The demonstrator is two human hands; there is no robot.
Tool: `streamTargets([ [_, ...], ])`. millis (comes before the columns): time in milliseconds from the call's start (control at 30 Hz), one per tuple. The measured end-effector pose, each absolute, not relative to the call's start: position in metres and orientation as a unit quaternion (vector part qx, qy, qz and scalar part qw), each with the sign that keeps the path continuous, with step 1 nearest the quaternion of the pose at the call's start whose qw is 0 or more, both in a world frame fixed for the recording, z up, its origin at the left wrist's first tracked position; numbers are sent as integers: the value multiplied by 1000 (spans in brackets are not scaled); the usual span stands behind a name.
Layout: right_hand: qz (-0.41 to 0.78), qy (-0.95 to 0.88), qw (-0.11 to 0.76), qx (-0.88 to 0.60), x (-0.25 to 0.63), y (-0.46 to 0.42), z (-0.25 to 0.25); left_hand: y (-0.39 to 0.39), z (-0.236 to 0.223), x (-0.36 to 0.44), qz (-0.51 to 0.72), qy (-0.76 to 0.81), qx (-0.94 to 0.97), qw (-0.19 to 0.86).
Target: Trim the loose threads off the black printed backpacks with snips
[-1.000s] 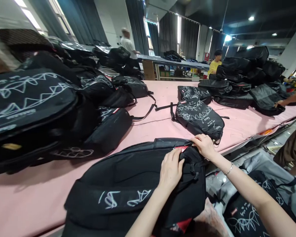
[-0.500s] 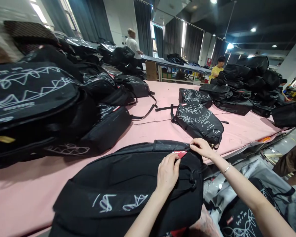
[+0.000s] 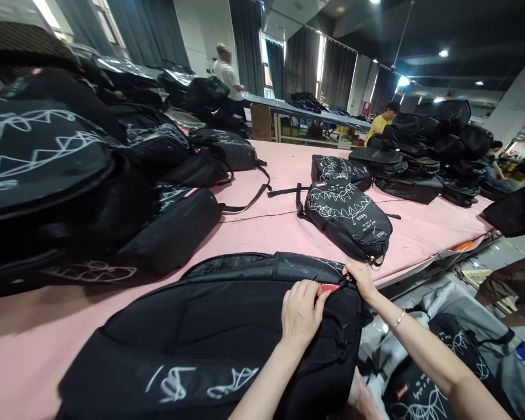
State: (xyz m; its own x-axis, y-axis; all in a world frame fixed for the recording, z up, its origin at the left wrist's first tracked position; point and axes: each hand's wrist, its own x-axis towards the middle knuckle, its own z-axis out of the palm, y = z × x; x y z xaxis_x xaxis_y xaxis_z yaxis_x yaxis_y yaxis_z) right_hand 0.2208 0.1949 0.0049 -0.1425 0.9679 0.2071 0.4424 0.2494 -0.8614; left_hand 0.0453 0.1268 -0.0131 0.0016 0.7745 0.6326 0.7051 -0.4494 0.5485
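A large black backpack (image 3: 227,315) with white scribble print lies on its side across the table edge in front of me. My left hand (image 3: 303,312) is closed on the backpack's upper side, thumb and fingers at a red patch (image 3: 329,288). To its right, my right hand (image 3: 359,281) pinches the backpack's top corner beside the zip seam. A small dark piece shows at those fingertips, too small to name. The backpack's lower part goes out of view at the bottom.
Black backpacks (image 3: 39,157) pile up at the left. Another printed backpack (image 3: 345,213) lies ahead on the pink-covered table (image 3: 262,233), with a taller stack (image 3: 420,140) at the far right. Below right, a grey bag (image 3: 459,297) holds more backpacks. Co-workers (image 3: 227,73) stand further off.
My right hand has drawn in slightly at the corner, its fingers now curled around a small dark piece. The left hand stays by the red patch. The view has shifted slightly.
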Motion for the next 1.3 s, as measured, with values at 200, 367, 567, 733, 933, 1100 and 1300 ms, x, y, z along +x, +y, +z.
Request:
streamTargets([
  [200,223,-677,428,-555,215,196,6,139,-7,50,500,508,700,39],
  [367,88,-725,410,-546,212,189,15,153,-4,53,476,532,699,45],
  [567,-26,-792,313,-523,227,183,25,163,9,49,340,545,766,35],
  [733,192,-774,336,-502,236,185,19,161,40,61,129,562,817,27],
  [933,359,-689,419,-470,237,189,-6,168,47,69,107,554,822,71],
  [1100,367,-638,451,-505,232,186,-16,176,30,58,154,516,837,93],
  [1300,371,-648,427,-510,233,187,-17,172,19,40,226,432,855,176],
])
